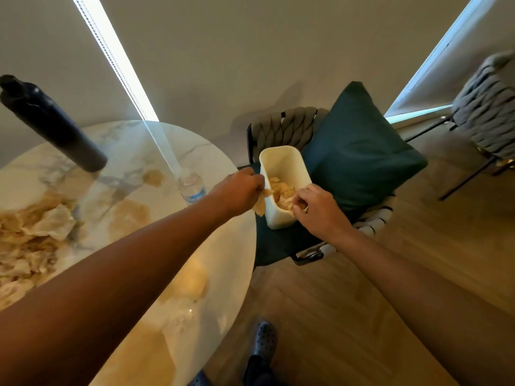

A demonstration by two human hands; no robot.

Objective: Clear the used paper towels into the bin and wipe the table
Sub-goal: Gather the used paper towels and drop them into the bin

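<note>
Head view: left hand [239, 190] pinches a used paper towel [262, 203] at the white bin's [281, 160] nine-o'clock rim; right hand [315, 208] grips the rim. Lift the towel clear over it before letting go.

A cream rectangular bin [284, 188], upright at frame centre, holds crumpled stained paper towels [280, 190], while a larger soggy heap [33, 232] lies at the left edge on the stained marble bench [220, 246].

The open mouth of the cream rectangular plastic bin [284, 165] was crowded by both hands at its near rim. A dark green cushion [359, 151] pressed at its three o'clock; the round marble table [223, 246] edge flanked its nine o'clock. A clear water bottle [192, 188] stood near that edge.
</note>
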